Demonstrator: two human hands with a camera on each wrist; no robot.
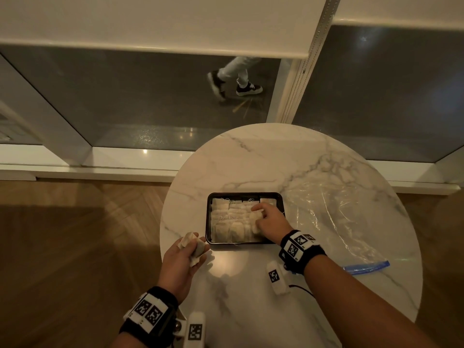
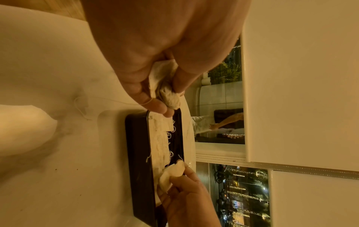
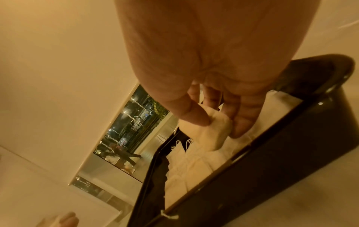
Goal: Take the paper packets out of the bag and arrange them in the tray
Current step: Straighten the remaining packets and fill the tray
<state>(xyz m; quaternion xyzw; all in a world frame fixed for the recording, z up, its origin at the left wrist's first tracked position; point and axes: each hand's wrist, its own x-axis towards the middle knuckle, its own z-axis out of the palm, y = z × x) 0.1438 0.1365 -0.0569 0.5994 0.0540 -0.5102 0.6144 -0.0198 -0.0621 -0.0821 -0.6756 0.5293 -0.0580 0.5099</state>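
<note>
A black rectangular tray [image 1: 208,217] [image 2: 136,145] [image 3: 281,153] sits mid-table, filled with several rows of pale paper packets [image 1: 231,222] with strings. My right hand [image 1: 270,219] reaches into the tray's right side and pinches one packet [image 3: 211,130] [image 2: 172,173] between thumb and fingers over the rows. My left hand [image 1: 185,254] hovers left of the tray's near corner, gripping a small bunch of packets [image 1: 192,247] [image 2: 167,89]. An empty-looking clear zip bag [image 1: 334,222] with a blue seal [image 1: 366,267] lies flat to the tray's right.
The round white marble table [image 1: 263,159] stands by a glass window wall; its left edge is close to my left hand. Wooden floor [image 1: 75,247] lies to the left. A person's legs [image 1: 236,76] walk past outside the glass.
</note>
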